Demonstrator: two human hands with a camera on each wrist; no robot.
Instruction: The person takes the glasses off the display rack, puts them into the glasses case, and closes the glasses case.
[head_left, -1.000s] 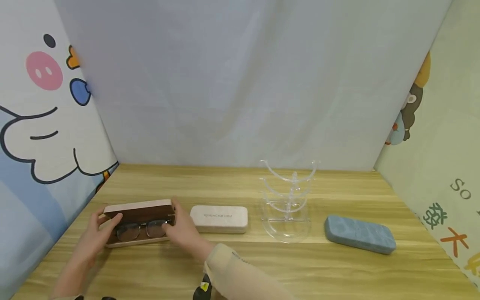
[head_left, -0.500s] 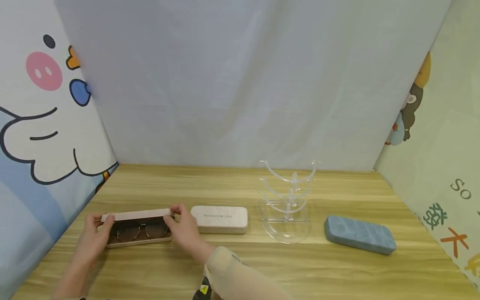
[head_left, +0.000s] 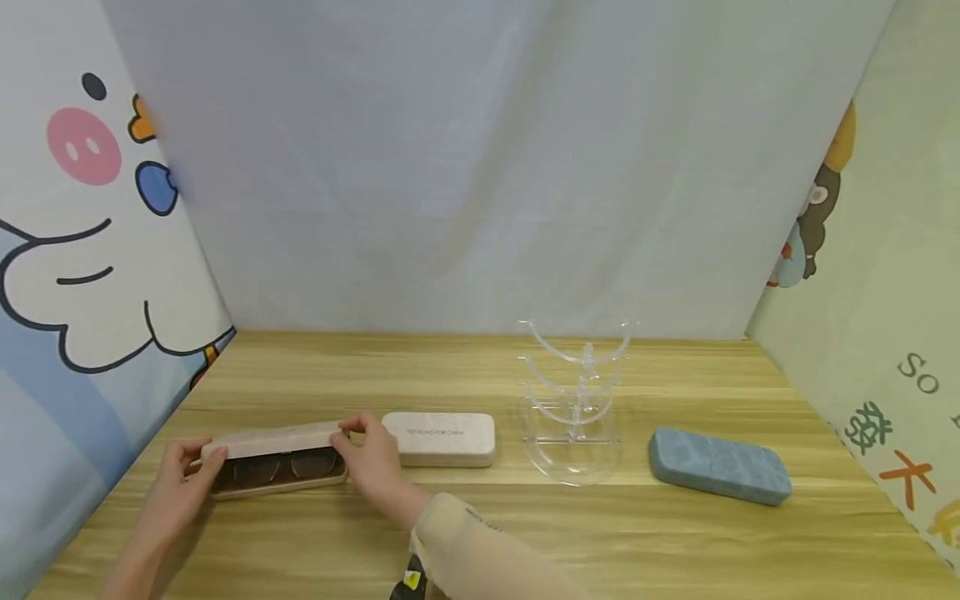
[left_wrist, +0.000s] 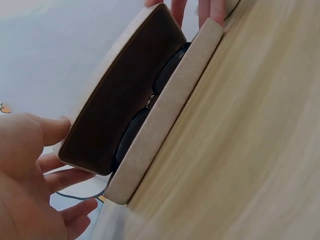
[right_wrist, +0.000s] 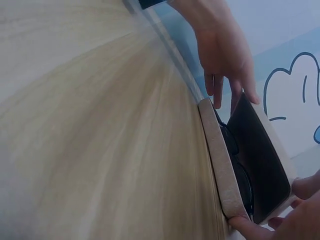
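A pale glasses case [head_left: 270,438] lies at the left of the table, its lid tilted partly down over the base. Dark-framed glasses [head_left: 311,463] rest inside, their tops covered by the lid in the head view. My left hand [head_left: 171,487] pinches the lid's left end, thumb on its front edge. At the other end my right hand [head_left: 375,467] holds the lid between thumb and fingers. The left wrist view shows the dark lining [left_wrist: 120,95] under the raised lid. In the right wrist view, a right-hand finger lies at the base's near corner [right_wrist: 232,207].
Just right of my right hand lies a second pale glasses case [head_left: 442,437], shut, with lettering on top. Beyond it stands a clear tiered glasses stand [head_left: 576,417]. A blue glasses case [head_left: 718,467] lies farther right on the wood-grain table [head_left: 600,542].
The lid has swung down toward the base, with both hands following it, and now covers more of the glasses. The other cases and the stand have stayed in place.
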